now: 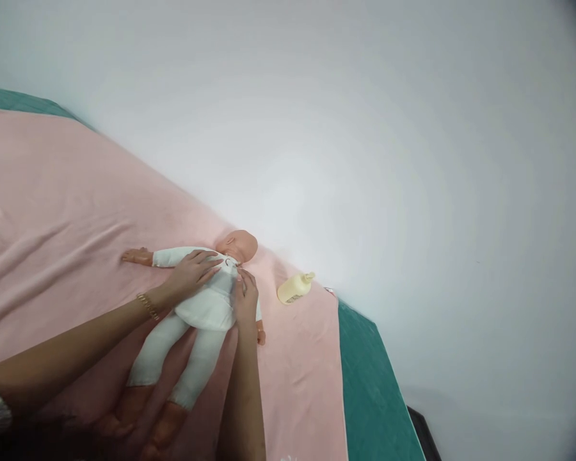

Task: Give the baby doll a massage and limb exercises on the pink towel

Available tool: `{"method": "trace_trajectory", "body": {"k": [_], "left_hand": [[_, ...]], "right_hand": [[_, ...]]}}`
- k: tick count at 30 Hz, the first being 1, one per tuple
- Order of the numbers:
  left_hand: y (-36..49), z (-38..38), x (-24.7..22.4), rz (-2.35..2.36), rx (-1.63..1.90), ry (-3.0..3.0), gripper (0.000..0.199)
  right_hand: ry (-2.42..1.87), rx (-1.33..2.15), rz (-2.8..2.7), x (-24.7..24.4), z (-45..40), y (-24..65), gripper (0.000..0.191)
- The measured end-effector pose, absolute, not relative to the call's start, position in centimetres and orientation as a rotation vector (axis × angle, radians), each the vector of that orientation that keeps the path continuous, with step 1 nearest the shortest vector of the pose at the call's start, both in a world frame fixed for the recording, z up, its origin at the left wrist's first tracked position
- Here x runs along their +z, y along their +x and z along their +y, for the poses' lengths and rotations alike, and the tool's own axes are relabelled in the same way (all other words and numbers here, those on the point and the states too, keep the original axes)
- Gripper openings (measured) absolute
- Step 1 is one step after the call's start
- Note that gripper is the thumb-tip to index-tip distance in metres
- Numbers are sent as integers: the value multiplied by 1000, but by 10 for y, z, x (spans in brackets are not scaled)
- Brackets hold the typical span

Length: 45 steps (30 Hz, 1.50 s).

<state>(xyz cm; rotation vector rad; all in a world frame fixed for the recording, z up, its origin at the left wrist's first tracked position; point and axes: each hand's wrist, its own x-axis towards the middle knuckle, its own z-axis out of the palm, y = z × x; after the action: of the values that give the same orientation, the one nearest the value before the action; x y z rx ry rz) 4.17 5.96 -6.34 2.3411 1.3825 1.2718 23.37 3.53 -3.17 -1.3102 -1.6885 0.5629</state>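
A doll (206, 307) in white clothes, with a bald head and bare feet, lies stretched out on a pink sheet. Flat on its upper body, on the side of the outstretched arm, is my left hand (192, 274), open with fingers extended. My right hand (246, 296) rests by the opposite shoulder, fingers apart and slightly bent, touching the white top. Both palms hide part of the clothing. The doll's face is turned out of view. A bracelet (148, 307) circles my left wrist.
A pale yellow pump bottle (294, 289) lies tilted on the pink sheet (302, 365), right of the doll's head. Green bedding (369, 378) shows past the sheet's right edge. A white wall (365, 160) rises right behind the bed. A dark object (423, 432) sits at the lower right.
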Motion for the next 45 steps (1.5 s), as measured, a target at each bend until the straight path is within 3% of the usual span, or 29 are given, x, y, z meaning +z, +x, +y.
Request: {"method": "trace_trajectory", "body": {"k": [11, 22, 33, 45], "left_hand": [[30, -29, -61, 1022, 1310, 2260, 35], [33, -16, -77, 971, 1083, 2280, 41], [29, -10, -69, 1003, 1174, 2298, 39], [28, 2, -70, 1048, 965, 2285, 45]], "right_hand": [[-1192, 337, -1776, -50, -52, 228, 35], [-1311, 440, -1726, -78, -45, 226, 30], [-1293, 486, -1679, -58, -38, 226, 32], [-1360, 617, -1682, -68, -29, 223, 32]]}}
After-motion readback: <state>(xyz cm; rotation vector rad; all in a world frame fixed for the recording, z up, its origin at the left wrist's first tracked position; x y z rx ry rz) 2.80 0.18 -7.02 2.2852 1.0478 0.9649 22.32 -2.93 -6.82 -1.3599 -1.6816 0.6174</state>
